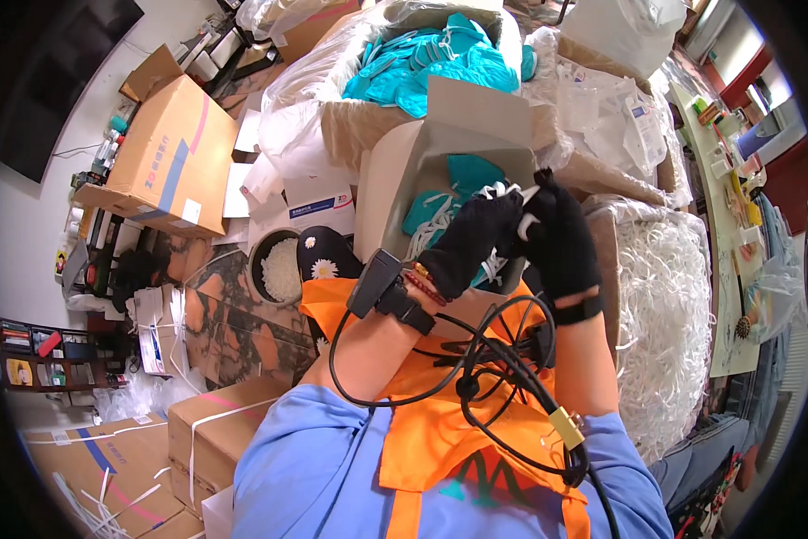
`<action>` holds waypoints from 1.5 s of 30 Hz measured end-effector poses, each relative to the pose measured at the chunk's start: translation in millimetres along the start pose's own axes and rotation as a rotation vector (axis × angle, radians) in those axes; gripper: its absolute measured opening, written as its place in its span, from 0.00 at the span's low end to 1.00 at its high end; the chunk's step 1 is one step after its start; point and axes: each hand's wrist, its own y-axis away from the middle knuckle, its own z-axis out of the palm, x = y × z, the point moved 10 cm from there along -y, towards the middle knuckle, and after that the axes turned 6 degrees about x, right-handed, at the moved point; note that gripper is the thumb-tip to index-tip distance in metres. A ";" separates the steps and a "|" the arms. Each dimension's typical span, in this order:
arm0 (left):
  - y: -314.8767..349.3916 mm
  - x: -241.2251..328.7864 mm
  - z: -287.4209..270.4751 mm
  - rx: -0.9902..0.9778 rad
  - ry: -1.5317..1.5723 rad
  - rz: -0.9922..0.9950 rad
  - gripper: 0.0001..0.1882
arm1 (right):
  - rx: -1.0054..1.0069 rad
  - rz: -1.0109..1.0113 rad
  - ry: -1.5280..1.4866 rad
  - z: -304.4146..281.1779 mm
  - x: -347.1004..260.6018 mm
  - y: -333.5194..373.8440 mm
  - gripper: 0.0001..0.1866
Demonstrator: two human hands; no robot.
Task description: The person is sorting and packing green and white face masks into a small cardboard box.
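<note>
- Black cables [467,387] loop right up front, pinched by a gold clip [566,427], all of it across an orange apron [426,458] and between two blue sleeves [287,449].
- Up we go to the left hand [480,235], black-gloved, fingers drawn in narrow, reaching over the open box; whether it grips the white straps [497,190] at its tips, I cannot tell!
- Right hand [561,235], gloved as well, curls just beside it with fingers bunched; what it holds, if anything, I cannot make out.
- Wrists now: a black device [374,282] and a red beaded bracelet [426,286] on the left, a black band [579,310] on the right.
- Teal masks [471,173] lie inside the open box [381,193], just beyond the hands, loose white cords [431,225] trailing over them.
- Beyond that box, a big plastic-lined carton [359,130] brims with more teal pieces [426,67].
- Out right, a mass of white strips [660,332]; out left, a bucket [257,269] of white pellets [281,269].
</note>
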 end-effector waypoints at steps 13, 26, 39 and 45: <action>46.2 -25.5 10.6 -0.172 0.356 -0.532 0.16 | 0.547 -0.233 0.347 -121.9 17.7 -89.9 0.24; 43.5 -37.1 32.1 -0.793 0.797 -0.903 0.18 | -0.150 0.121 0.106 9.2 -1.6 -43.7 0.14; 63.6 -52.3 15.3 -0.999 0.955 -1.010 0.18 | -0.415 0.348 0.452 8.8 18.3 -11.0 0.19; 58.4 -47.5 27.7 -0.903 0.886 -0.908 0.10 | -0.038 0.461 -0.212 1.4 50.0 -19.7 0.12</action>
